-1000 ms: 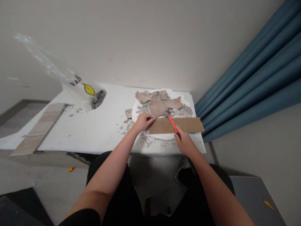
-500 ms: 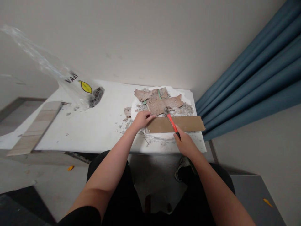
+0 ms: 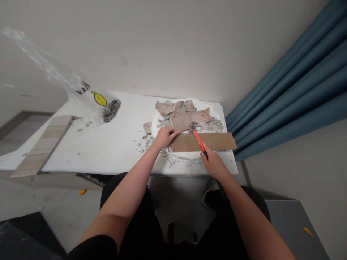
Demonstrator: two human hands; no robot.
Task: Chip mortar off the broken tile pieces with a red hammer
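Note:
In my right hand (image 3: pixel 213 162) is a hammer (image 3: pixel 199 140) with a red and black handle, my fingers wrapped round its lower end. Its dark head touches or hovers just over the right lower edge of a brown, rough-textured broken piece (image 3: pixel 179 122). My left hand (image 3: pixel 166 137) is closed at that piece's lower left corner, thumb and fingers pinching its edge; the fingertips are partly hidden. A flat brown strip (image 3: pixel 184 143) lies crosswise under the hammer handle. More broken brown pieces (image 3: pixel 200 115) and grey rubble (image 3: pixel 215 125) lie around on a white sheet.
A clear plastic bag (image 3: pixel 89 95) with a lemon print and grey rubble inside stands on the white-covered table (image 3: pixel 121 144). A wood-look plank (image 3: pixel 43 144) lies at the left. Blue curtains (image 3: pixel 292 86) hang close on the right, and a wall rises behind the table.
The view has shifted very slightly. Both hands, the hammer and the broken pieces keep the same places relative to one another.

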